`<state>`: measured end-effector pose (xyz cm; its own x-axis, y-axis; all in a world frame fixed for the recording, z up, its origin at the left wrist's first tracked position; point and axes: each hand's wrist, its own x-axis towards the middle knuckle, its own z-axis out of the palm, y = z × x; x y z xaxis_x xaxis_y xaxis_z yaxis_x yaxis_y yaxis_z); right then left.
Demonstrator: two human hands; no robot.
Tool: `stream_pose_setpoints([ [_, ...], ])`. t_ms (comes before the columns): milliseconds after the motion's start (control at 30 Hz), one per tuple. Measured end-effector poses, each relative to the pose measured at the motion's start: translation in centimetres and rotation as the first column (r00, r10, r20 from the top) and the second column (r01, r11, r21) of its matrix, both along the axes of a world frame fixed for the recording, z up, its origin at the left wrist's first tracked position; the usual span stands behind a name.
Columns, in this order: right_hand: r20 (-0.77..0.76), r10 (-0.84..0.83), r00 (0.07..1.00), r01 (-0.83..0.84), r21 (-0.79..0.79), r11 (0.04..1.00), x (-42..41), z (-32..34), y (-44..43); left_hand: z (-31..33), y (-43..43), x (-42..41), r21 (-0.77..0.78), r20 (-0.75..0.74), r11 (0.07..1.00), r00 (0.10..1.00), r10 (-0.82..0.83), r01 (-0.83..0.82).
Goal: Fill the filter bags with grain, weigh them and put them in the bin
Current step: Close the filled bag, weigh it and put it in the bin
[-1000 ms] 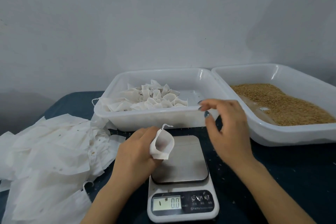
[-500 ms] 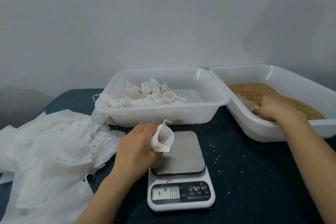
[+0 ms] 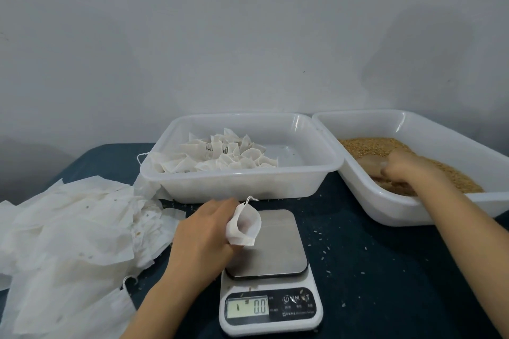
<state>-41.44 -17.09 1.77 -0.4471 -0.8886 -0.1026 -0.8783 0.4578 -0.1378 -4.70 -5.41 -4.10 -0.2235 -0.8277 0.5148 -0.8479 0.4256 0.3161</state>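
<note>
Filter bag [image 3: 243, 224], small and white, was pinched at its left edge by the left hand [image 3: 202, 237], whose fingers were curled round the fabric so that the mouth stood open, turned up and to the right; a drawstring [image 3: 252, 199] was seen sticking up from its top. This filter bag was held over the left side of the steel platform [image 3: 278, 245] of the scale [image 3: 271, 285], and whether it touched the platform could not be told. A reading of 0.0 was shown on the display [image 3: 247, 307], and a few grains were stuck on the scale's white front. The right hand [image 3: 405, 166] was seen in the grain [image 3: 366, 146] inside the white tray [image 3: 399, 213] at the right, knuckles up and fingers bent downward; it was blurred, so how far it was closed and whether anything was gripped could not be told. A pale brownish, translucent shape [image 3: 371, 166] was seen in the grain just beside that hand, and what it was could not be made out. Behind the scale, the white bin [image 3: 242, 186] was set just beside the tray, and small white bags [image 3: 225, 157] were heaped in its left half. A loose pile of empty bags [image 3: 68, 228] was spread on the dark blue table [image 3: 385, 270] to the left, reaching the bin's front left corner, and stray grains [image 3: 321, 237] were scattered on the table between scale and tray.
</note>
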Motion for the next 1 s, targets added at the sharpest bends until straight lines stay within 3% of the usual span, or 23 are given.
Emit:
stream_pose_setpoints([
  [167, -0.249, 0.043, 0.967, -0.030, 0.057, 0.998, 0.1, 0.1, -0.7, 0.0, 0.0, -0.1, -0.009, 0.009, 1.000, 1.000, 0.001, 0.000],
  [267, -0.273, 0.099, 0.957, -0.072, 0.107, 0.992, 0.5, -0.3, -1.7, 0.1, 0.1, -0.2, -0.021, 0.017, 1.000, 1.000, 0.000, 0.000],
  [367, -0.130, 0.200, 0.971, -0.185, 0.123, 0.975, 1.1, -0.6, -2.7, 0.1, 0.2, -0.1, -0.023, 0.024, 1.000, 1.000, 0.001, -0.001],
  [433, 0.093, 0.255, 0.962, -0.262, 0.075, 0.962, 1.4, -0.9, -3.0, 0.2, 0.2, -0.1, -0.018, 0.025, 1.000, 1.000, 0.004, -0.004],
  [500, 0.279, 0.233, 0.932, -0.239, -0.013, 0.971, 1.2, -1.2, -3.3, 0.3, 0.2, -0.1, -0.014, 0.028, 1.000, 1.000, 0.001, -0.001],
  [600, 0.408, 0.131, 0.903, -0.099, -0.100, 0.990, 0.5, -1.1, -3.5, 0.3, 0.1, -0.2, 0.002, 0.013, 1.000, 1.000, -0.001, 0.001],
  [767, 0.534, 0.027, 0.845, 0.119, -0.236, 0.964, -1.4, -1.2, -2.9, -0.1, -0.1, -0.1, 0.049, -0.017, 0.999, 1.000, -0.013, 0.014],
  [1000, 0.421, 0.137, 0.897, 0.059, -0.420, 0.905, -1.7, -0.4, -0.6, -0.4, -0.3, -0.1, 0.167, -0.231, 0.983, 0.972, -0.030, 0.070],
])
